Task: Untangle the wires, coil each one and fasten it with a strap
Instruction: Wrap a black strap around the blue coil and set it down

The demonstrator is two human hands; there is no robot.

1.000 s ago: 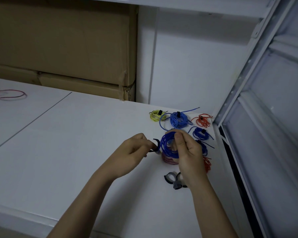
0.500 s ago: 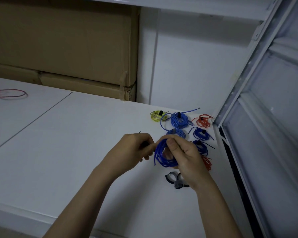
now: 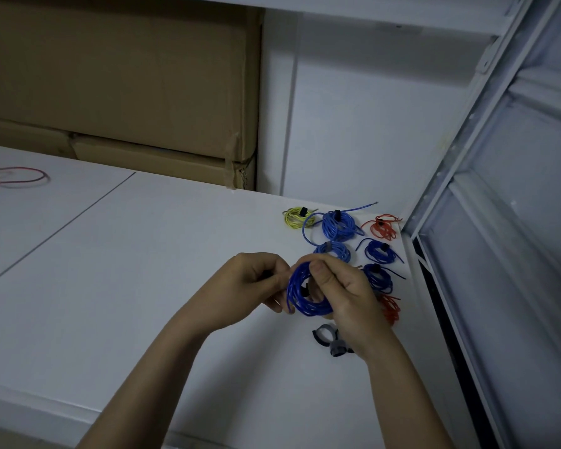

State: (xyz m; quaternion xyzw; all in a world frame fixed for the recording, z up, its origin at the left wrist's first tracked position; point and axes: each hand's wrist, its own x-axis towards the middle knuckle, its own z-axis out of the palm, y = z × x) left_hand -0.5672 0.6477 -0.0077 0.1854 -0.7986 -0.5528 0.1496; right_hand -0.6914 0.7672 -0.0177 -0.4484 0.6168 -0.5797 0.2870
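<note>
1. Blue wire coil: a ring of many turns of thin blue wire, held upright above the white table, its opening turned toward me. One loose end hangs at the lower left of the ring. A dark piece shows inside the opening; I cannot tell whether it is a strap.

2. My right hand: the thumb lies over the top of the ring and the fingers curl behind it, so the coil is gripped on its right side.

3. My left hand: the fingers are curled, their tips pressed together at the left edge of the ring. Something small and dark sits between them, too hidden to name. The hand touches the coil's left side.

4. Finished coils, at the table's far right corner, beyond my hands:
   - a yellow coil with a black strap;
   - a large blue coil, strapped, one long tail curving left and another running back to the right;
   - a red coil just beside the metal frame;
   - a blue coil directly behind my right thumb;
   - two darker blue coils and, one in front of the other;
   - a second red coil, partly behind my right hand.

5. Grey straps: looped bands lying on the table below my right wrist.

6. Loose red wire: uncoiled, at the table's far left edge, well apart from the rest.

7. Cardboard boxes: stacked behind the table.
</note>
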